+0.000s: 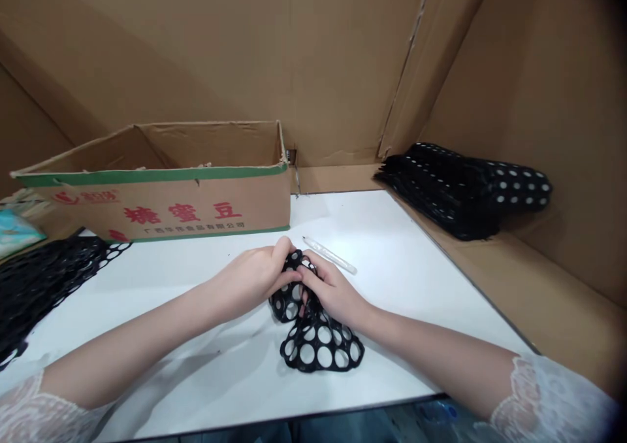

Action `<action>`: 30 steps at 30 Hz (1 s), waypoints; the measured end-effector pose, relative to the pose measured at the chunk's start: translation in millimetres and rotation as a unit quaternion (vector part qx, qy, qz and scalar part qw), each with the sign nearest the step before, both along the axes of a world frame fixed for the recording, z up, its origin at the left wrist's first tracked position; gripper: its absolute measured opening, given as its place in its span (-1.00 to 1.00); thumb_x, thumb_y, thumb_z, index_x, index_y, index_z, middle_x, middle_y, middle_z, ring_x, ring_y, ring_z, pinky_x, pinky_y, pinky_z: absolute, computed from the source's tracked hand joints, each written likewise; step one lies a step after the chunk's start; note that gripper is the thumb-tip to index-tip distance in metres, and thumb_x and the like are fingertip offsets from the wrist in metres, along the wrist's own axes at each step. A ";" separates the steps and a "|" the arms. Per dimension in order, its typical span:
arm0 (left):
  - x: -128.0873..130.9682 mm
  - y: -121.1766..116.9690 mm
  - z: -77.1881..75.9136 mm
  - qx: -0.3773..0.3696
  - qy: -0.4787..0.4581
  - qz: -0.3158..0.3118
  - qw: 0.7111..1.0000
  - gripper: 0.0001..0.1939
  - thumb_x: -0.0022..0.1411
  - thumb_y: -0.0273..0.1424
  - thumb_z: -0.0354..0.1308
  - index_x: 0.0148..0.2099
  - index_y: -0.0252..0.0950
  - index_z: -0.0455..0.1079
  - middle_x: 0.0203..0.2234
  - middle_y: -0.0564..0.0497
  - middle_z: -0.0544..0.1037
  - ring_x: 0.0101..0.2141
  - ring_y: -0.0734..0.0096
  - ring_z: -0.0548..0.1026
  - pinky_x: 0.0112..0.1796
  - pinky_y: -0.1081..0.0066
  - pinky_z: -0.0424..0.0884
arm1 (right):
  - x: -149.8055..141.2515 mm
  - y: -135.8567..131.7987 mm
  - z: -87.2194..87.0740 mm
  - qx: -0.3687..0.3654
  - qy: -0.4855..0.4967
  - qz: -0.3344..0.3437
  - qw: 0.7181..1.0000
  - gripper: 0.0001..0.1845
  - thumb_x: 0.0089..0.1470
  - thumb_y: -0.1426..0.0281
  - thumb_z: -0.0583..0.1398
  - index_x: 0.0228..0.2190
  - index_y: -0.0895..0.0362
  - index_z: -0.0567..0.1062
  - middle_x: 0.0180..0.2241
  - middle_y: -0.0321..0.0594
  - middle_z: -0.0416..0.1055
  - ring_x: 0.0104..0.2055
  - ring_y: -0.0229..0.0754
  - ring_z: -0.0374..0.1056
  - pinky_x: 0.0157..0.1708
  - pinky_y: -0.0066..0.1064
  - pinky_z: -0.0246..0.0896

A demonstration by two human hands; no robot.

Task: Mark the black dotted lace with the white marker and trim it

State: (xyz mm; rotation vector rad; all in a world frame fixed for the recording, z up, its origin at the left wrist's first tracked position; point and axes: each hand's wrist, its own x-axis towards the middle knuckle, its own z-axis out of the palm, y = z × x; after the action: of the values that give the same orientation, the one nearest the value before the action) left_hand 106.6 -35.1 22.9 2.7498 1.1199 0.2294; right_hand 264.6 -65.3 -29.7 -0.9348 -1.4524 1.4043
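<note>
a black mesh piece [311, 313] with round holes is sitting near the middle of the white surface [220, 377], bunching at its waist and flaring below, where its scalloped edge is lying towards the person. the left hand [249, 276] is pinching the upper part between thumb and fingers, while the right hand [337, 293] is closing in from the other side, its thumb and fingers pressing on the gathered folds (the fingertips behind are hiding, so their exact grip i cannot tell). both hands are meeting at the narrow part, probably because loose netting like this would be springing open if only one side were being held. just beyond the right hand, a pale pen [330, 255] is lying at a slant, close by but out of the grip. farther off, an open cardboard box [196, 201] is standing behind the left hand, a heap of black netting [44, 279] is spreading at the left edge, and a dark dotted bundle [455, 191] is resting on the right against a cardboard wall [553, 103], which is perhaps propping it.
</note>
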 end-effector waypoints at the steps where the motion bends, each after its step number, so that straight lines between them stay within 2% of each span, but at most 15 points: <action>1: -1.4 1.6 -0.6 -0.012 -0.008 -0.008 1.000 -0.77 0.26 -0.25 -0.20 -0.15 -0.30 0.08 -0.44 -0.04 0.45 -0.48 0.32 0.43 -0.53 0.44 0.24 | 0.0 -0.1 0.0 -0.003 0.004 0.001 1.000 -0.82 0.09 0.25 -0.01 -0.32 0.08 0.27 -0.55 -0.37 0.18 -0.53 -0.35 0.18 -0.48 -0.45 0.16; 6: -4.6 -0.5 0.7 -0.022 -0.011 -0.015 1.000 -0.79 0.27 -0.37 -0.28 -0.18 -0.32 0.13 -0.32 -0.13 0.44 -0.36 0.28 0.43 -0.42 0.38 0.29 | 0.6 -1.3 1.7 -0.007 0.009 -0.001 1.000 -0.80 0.08 0.23 0.00 -0.36 0.10 0.27 -0.54 -0.36 0.19 -0.52 -0.34 0.18 -0.47 -0.45 0.14; 11: -3.8 -5.7 0.6 -0.065 -0.014 -0.037 0.997 -0.76 0.27 -0.32 -0.25 -0.14 -0.30 0.16 -0.35 -0.09 0.43 -0.37 0.30 0.42 -0.40 0.39 0.29 | 1.6 -1.8 3.8 0.012 -0.023 -0.010 1.000 -0.71 0.09 0.19 -0.02 -0.48 0.14 0.25 -0.54 -0.34 0.21 -0.47 -0.32 0.17 -0.44 -0.46 0.10; 14: -3.0 -6.9 1.8 -0.078 -0.020 -0.025 0.996 -0.74 0.25 -0.25 -0.19 -0.13 -0.29 0.15 -0.36 -0.10 0.43 -0.40 0.28 0.42 -0.44 0.39 0.28 | 1.2 -2.9 4.9 0.034 -0.028 -0.017 0.999 -0.72 0.10 0.21 -0.03 -0.50 0.14 0.22 -0.51 -0.34 0.20 -0.43 -0.33 0.17 -0.38 -0.45 0.11; 16: -2.3 -7.7 2.9 -0.107 -0.039 -0.021 0.993 -0.75 0.25 -0.27 -0.20 -0.11 -0.30 0.11 -0.40 -0.08 0.45 -0.41 0.30 0.42 -0.44 0.39 0.28 | 0.0 -4.6 5.6 0.015 -0.014 -0.001 1.000 -0.78 0.11 0.24 -0.03 -0.46 0.12 0.18 -0.51 -0.36 0.21 -0.44 -0.32 0.20 -0.37 -0.43 0.14; 20: -0.7 -10.8 3.7 -0.188 -0.082 -0.030 0.978 -0.74 0.26 -0.42 -0.27 -0.01 -0.30 0.01 -0.57 0.06 0.44 -0.50 0.39 0.42 -0.42 0.42 0.29 | -3.4 -8.0 7.3 -0.057 0.038 0.070 0.995 -0.89 0.12 0.29 -0.05 -0.32 0.06 0.12 -0.56 -0.41 0.21 -0.53 -0.32 0.25 -0.41 -0.40 0.19; 25: 2.6 -16.7 -2.2 -0.172 -0.088 0.008 0.981 -0.83 0.18 -0.49 -0.22 -0.15 -0.29 0.06 -0.57 0.05 0.43 -0.56 0.40 0.39 -0.50 0.44 0.27 | -5.1 -7.8 9.9 -0.022 0.040 0.044 0.998 -0.97 0.08 0.41 0.00 -0.36 0.08 0.18 -0.53 -0.40 0.24 -0.48 -0.32 0.28 -0.42 -0.44 0.20; 30: 1.3 -14.2 -1.7 -0.227 -0.138 -0.009 0.964 -0.76 0.15 -0.55 -0.21 -0.10 -0.28 0.01 -0.61 0.12 0.42 -0.57 0.44 0.40 -0.51 0.48 0.27 | -4.5 -6.7 9.5 -0.049 0.063 0.069 0.994 -0.90 0.08 0.41 -0.02 -0.28 0.08 0.20 -0.55 -0.39 0.26 -0.53 -0.29 0.30 -0.42 -0.38 0.23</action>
State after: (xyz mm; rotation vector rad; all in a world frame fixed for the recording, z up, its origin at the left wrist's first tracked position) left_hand 107.9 -49.4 21.2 2.2412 0.9341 0.2994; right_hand 260.1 -72.0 -20.2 -0.8031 -1.3866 1.6192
